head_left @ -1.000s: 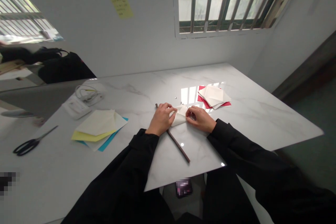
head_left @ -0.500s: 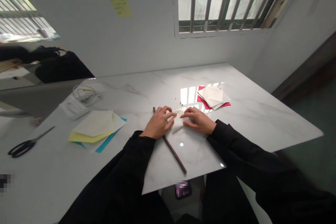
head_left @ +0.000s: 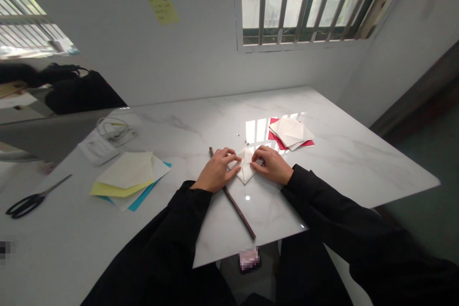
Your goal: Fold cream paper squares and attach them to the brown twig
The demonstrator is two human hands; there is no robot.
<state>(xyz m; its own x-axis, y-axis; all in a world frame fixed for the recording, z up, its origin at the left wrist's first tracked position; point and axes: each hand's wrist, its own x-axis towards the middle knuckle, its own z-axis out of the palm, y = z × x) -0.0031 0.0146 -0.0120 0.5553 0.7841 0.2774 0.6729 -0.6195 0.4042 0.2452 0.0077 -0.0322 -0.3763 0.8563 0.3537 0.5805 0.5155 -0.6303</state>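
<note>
A small folded piece of white paper (head_left: 245, 172) lies on the marbled table, turned so that one corner points towards me. My left hand (head_left: 219, 167) rests on its left side, fingertips and thumb pressing the paper down. At the right edge, my right hand (head_left: 271, 164) pinches the paper between thumb and curled fingers. A thin dark brown stick (head_left: 239, 213) lies aslant on the table and passes beneath my left hand and wrist.
Stacked white and red paper (head_left: 291, 132) lies at the back right. To the left are cream, yellow and blue sheets (head_left: 125, 172), black-handled scissors (head_left: 30, 204), and a white power strip (head_left: 98, 147) with a cable. The table's front edge (head_left: 276, 240) is close to me.
My right hand has closed from spread fingers into a pinch on the right side of the paper. The paper now shows a diamond outline with folds meeting near the middle. My left hand barely moved.
</note>
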